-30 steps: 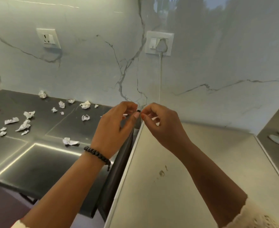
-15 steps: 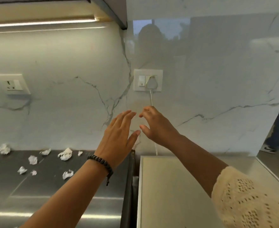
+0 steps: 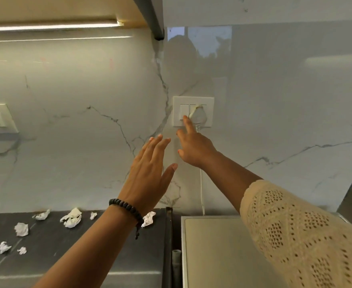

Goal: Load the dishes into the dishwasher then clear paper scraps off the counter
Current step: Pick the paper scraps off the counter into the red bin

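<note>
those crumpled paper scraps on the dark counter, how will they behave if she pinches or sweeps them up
The paper scraps look thin and crumpled, so probably very light and soft, crushing further under a pinch. Their irregular, flattish shapes suggest they would slide or tumble rather than roll. On the smooth dark counter a sweep may scatter the smallest bits.

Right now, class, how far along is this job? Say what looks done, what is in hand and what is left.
Done: nothing shows as finished; the dishwasher's inside and the dishes are out of view. In hand: the right hand stretches a finger to the wall switch plate, where a white plug sits; the left hand hovers open, holding nothing. Left: the paper scraps lie strewn on the dark counter, uncollected.
</note>
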